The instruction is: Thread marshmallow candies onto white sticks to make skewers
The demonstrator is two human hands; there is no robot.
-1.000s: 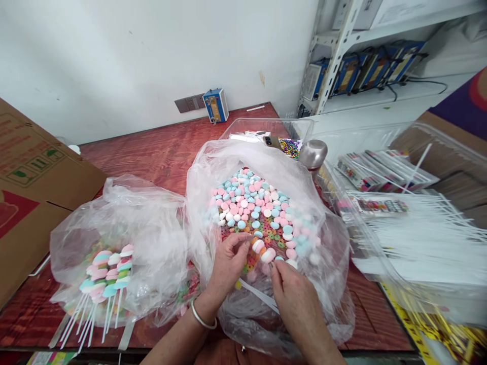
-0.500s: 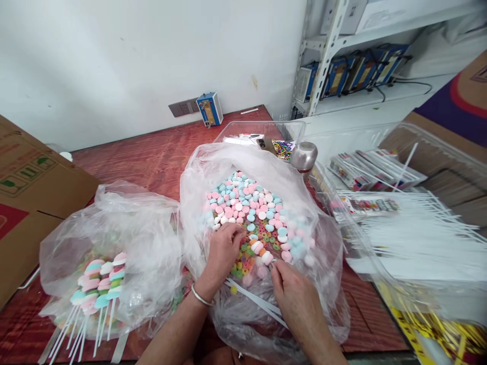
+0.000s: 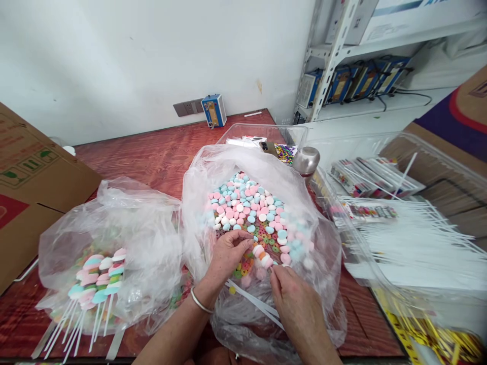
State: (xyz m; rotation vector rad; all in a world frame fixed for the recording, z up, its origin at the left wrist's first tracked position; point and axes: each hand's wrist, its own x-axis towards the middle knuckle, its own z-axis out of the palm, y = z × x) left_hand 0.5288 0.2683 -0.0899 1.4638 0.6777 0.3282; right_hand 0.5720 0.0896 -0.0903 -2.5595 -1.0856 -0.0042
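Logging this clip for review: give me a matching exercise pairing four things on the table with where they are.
Things:
1. finished candy sticks
2. loose candy discs
3. white sticks
4. cardboard box

Places:
A. clear tray on the right
B. far left edge of the table
C. left plastic bag
D. middle plastic bag

Pairs: 1-C, 2-D, 3-A, 4-B

Head view, close, down onto table (image 3: 152, 152)

I work in a small candy-packing workshop: my red wooden table (image 3: 152, 152) carries plastic bags (image 3: 262, 172) of loose sweets, finished lollipops (image 3: 97, 284), bins of white sticks (image 3: 418, 238), cardboard cartons (image 3: 34, 177) and metal storage shelving (image 3: 335, 45).
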